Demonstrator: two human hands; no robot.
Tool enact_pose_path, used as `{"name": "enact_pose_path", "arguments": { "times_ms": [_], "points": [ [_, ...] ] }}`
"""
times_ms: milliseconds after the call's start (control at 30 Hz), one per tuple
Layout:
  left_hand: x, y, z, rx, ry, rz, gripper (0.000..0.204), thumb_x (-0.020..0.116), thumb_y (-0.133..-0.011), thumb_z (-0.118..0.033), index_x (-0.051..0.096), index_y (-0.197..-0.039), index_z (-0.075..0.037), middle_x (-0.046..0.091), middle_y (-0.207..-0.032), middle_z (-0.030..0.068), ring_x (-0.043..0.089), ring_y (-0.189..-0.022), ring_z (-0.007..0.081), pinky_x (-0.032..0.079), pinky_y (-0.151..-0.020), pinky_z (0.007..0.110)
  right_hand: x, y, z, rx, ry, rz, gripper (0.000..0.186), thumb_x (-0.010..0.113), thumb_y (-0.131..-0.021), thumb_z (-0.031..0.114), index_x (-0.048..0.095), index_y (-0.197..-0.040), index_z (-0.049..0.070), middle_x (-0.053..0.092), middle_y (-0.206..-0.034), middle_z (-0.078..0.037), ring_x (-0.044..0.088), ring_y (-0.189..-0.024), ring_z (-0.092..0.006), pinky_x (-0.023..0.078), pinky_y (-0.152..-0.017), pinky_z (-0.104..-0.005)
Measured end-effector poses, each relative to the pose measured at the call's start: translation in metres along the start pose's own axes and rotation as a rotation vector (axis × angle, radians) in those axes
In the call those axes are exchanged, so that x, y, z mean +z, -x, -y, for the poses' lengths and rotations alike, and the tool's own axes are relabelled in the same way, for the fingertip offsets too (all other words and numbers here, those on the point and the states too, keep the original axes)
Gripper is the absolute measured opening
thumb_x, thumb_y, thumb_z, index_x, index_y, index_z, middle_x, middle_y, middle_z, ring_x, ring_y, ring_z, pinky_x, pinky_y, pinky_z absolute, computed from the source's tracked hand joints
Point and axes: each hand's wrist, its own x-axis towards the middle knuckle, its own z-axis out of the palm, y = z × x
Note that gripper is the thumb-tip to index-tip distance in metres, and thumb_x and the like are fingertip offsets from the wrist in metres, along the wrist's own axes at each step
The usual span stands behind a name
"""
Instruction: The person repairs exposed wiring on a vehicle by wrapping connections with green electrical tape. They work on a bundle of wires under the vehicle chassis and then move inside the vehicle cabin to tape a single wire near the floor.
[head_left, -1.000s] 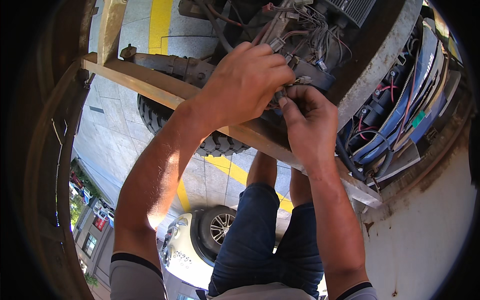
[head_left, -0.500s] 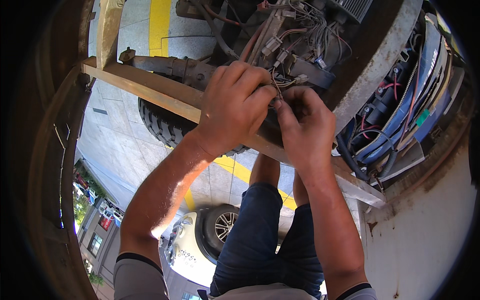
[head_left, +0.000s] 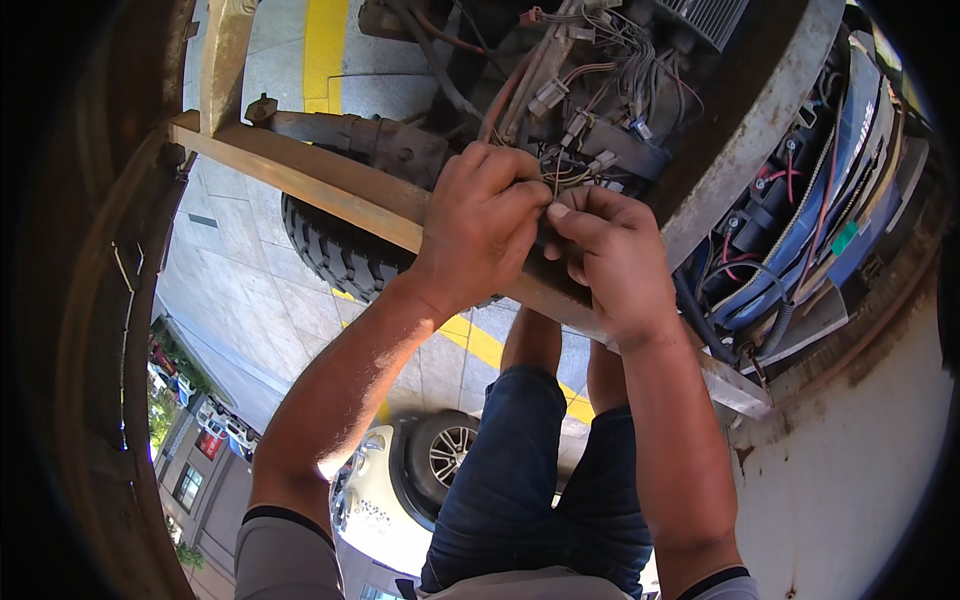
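Note:
My left hand (head_left: 479,225) is closed, its curled fingers gripping at a thin wire (head_left: 556,182) in the upper middle. My right hand (head_left: 617,262) meets it from the right, thumb and forefinger pinched on the same wire, its tip hidden by fingers. Just above my hands is a tangle of grey, brown and red wires with pale plastic connectors (head_left: 548,97). A rusty metal beam (head_left: 300,182) runs beneath both hands.
A black treaded tire (head_left: 325,250) sits under the beam. Right are a wide steel member (head_left: 740,125), blue panel with cables (head_left: 800,240) and white rusted panel (head_left: 840,480). A dark frame (head_left: 120,300) lines the left; a cream vehicle (head_left: 380,490) stands near my legs.
Both hands have shifted down from the upper connectors, my left one most, uncovering more of the wiring. In the last half second my right fingertips moved slightly, still at the wire.

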Motion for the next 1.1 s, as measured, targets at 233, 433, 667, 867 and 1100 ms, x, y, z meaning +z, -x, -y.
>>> {"name": "enact_pose_path", "arguments": {
  "times_ms": [233, 433, 667, 867, 1100],
  "points": [
    [-0.001, -0.008, -0.007, -0.097, 0.053, 0.038, 0.011, 0.070, -0.084, -0.003, 0.070, -0.095, -0.004, 0.061, -0.105, 0.0098, 0.057, -0.101, 0.0328, 0.045, -0.086, 0.044, 0.020, 0.008, -0.025, -0.392, 0.101, -0.293, 0.013, 0.071, -0.096, 0.004, 0.064, -0.104, -0.003, 0.069, -0.086, -0.004, 0.066, -0.072, -0.0116, 0.054, -0.067, -0.0270],
    [-0.008, -0.012, -0.009, -0.098, 0.047, 0.067, 0.011, 0.070, -0.084, -0.002, 0.070, -0.095, -0.003, 0.061, -0.105, 0.0100, 0.056, -0.102, 0.0327, 0.044, -0.088, 0.044, 0.014, 0.001, -0.031, -0.818, 0.733, -0.420, 0.012, 0.073, -0.093, 0.002, 0.066, -0.102, -0.002, 0.069, -0.089, -0.014, 0.070, -0.077, -0.0193, 0.055, -0.069, -0.0321],
    [-0.012, -0.011, -0.011, -0.103, 0.099, 0.066, 0.011, 0.069, -0.084, 0.001, 0.069, -0.096, -0.001, 0.061, -0.104, 0.0108, 0.057, -0.100, 0.0315, 0.046, -0.088, 0.041, 0.018, 0.001, -0.029, -0.745, 0.678, -0.354, 0.011, 0.063, -0.098, 0.009, 0.063, -0.094, -0.001, 0.064, -0.090, -0.021, 0.064, -0.079, -0.0441, 0.051, -0.070, -0.0489],
    [-0.004, -0.003, -0.006, -0.072, 0.036, 0.033, 0.014, 0.069, -0.084, 0.000, 0.070, -0.098, -0.004, 0.062, -0.104, 0.0094, 0.058, -0.101, 0.0307, 0.043, -0.088, 0.042, 0.017, -0.010, -0.047, -0.443, 0.133, -0.235, 0.019, 0.060, -0.102, 0.015, 0.064, -0.096, -0.002, 0.064, -0.083, -0.010, 0.061, -0.073, -0.0210, 0.048, -0.066, -0.0350],
    [-0.002, -0.003, -0.007, -0.142, 0.047, 0.047, 0.014, 0.069, -0.085, 0.000, 0.070, -0.098, -0.005, 0.062, -0.104, 0.0084, 0.058, -0.101, 0.0306, 0.041, -0.089, 0.042, 0.027, 0.010, -0.040, -0.336, -0.033, -0.287, 0.014, 0.064, -0.100, 0.010, 0.063, -0.103, -0.003, 0.066, -0.091, -0.006, 0.062, -0.078, -0.0147, 0.051, -0.070, -0.0299]
  ]
}}
